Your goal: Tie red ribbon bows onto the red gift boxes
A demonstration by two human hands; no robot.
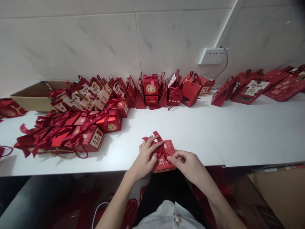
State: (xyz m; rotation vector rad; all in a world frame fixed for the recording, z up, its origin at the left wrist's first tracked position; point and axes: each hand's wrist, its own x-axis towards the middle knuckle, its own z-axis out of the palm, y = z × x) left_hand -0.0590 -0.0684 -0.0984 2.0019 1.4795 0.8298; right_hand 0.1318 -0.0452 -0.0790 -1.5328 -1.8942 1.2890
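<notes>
Your white table point(181, 127) bears a cluster of ribboned boxes point(62, 135) on its left part and a cardboard tray point(30, 103) at its left rear. At the table's near edge, your left hand point(145, 156) spreads and your right hand point(192, 163) curls, both touching the red gift box point(169, 146) there; I cannot tell whether either pinches its ribbon point(162, 151).

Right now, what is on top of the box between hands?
On the box: a red ribbon and printing, partly under the left hand and right hand; what they cover cannot be seen.
</notes>
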